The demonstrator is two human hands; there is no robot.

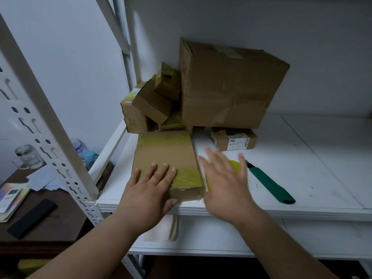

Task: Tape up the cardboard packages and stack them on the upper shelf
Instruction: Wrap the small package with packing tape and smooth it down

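Note:
A flat cardboard package with yellow tape across its near and far ends lies at the front of the white shelf. My left hand rests flat on its near end with straight fingers. My right hand hovers open just right of the package, blurred, and covers most of a yellow tape roll. A green-handled knife lies on the shelf to the right of that hand.
Behind the package are a big brown box, a pile of small taped boxes and a labelled small box. A perforated white post stands left. A dark table with a jar and remote lies beyond it.

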